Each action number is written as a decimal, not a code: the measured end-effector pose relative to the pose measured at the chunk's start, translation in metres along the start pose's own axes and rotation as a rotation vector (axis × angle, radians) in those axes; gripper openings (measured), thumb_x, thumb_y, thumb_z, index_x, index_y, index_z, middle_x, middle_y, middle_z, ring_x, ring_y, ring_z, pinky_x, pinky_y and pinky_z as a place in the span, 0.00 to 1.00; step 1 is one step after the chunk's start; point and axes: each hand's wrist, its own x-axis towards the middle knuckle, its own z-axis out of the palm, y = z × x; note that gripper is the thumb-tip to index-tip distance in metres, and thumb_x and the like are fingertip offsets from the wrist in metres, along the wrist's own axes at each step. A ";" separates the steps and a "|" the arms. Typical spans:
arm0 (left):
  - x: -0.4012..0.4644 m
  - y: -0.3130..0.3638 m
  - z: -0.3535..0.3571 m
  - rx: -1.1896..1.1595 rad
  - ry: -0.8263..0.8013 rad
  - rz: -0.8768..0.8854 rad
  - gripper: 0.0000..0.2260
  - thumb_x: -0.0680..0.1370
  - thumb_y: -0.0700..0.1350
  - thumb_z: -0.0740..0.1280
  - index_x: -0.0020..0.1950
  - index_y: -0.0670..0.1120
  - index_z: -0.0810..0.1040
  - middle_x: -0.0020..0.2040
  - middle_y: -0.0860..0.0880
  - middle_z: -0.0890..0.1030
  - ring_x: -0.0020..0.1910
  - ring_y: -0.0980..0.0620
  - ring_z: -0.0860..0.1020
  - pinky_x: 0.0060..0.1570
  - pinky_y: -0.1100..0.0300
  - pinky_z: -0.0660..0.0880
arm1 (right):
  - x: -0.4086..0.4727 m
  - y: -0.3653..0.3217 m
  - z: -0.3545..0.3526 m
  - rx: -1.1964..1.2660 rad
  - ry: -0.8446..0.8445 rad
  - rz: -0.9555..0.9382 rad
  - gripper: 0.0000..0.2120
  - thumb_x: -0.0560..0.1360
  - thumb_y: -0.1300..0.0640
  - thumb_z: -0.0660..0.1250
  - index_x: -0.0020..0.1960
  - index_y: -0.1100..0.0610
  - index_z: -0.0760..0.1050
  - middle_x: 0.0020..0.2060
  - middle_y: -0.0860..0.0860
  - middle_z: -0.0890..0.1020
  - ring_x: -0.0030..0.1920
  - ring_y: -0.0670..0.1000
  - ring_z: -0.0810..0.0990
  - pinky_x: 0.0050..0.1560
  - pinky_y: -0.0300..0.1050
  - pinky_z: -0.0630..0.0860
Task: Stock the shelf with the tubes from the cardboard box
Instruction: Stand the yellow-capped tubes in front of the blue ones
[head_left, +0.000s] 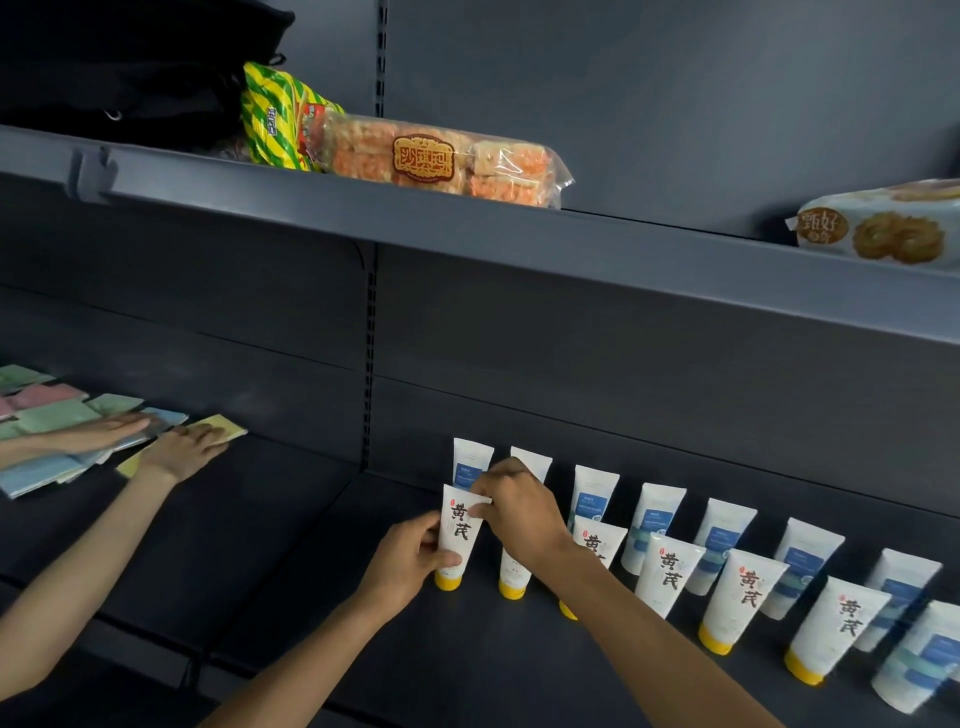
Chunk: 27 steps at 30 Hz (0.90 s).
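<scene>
Both hands held one yellow-capped tube (457, 535) cap-down on the shelf (311, 561), the left hand (410, 561) gripping its lower body and the right hand (514, 512) pinching its crimped top, at the left end of the front row. Much of the stocking looked done: a front row of matching tubes (737, 597) and a back row of blue-labelled tubes (652, 525) ran toward four o'clock, and the cardboard box was out of view, so what was left could not be judged. At nine o'clock another person's hands (176, 447) pressed on pastel packets (47, 421), well apart, and snack bags (441, 161) lay on the upper shelf at twelve o'clock
</scene>
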 end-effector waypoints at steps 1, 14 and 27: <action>-0.001 -0.002 0.001 -0.008 0.002 -0.001 0.21 0.73 0.36 0.74 0.63 0.52 0.79 0.53 0.58 0.85 0.54 0.58 0.83 0.57 0.56 0.80 | -0.001 0.000 0.002 0.004 -0.001 -0.001 0.14 0.78 0.52 0.68 0.62 0.54 0.77 0.61 0.53 0.74 0.59 0.53 0.78 0.56 0.46 0.75; -0.006 -0.009 0.007 0.030 0.075 0.019 0.24 0.74 0.40 0.75 0.67 0.55 0.74 0.57 0.59 0.83 0.58 0.61 0.80 0.62 0.52 0.78 | -0.011 0.006 0.009 0.041 0.117 -0.048 0.18 0.77 0.50 0.68 0.67 0.51 0.74 0.61 0.49 0.77 0.65 0.48 0.73 0.56 0.46 0.76; -0.029 0.087 0.010 0.559 0.329 0.488 0.26 0.77 0.52 0.71 0.74 0.53 0.68 0.71 0.58 0.70 0.70 0.61 0.66 0.68 0.69 0.63 | -0.079 0.058 -0.033 0.072 0.357 -0.162 0.22 0.77 0.53 0.68 0.70 0.53 0.70 0.66 0.46 0.75 0.68 0.47 0.71 0.61 0.44 0.76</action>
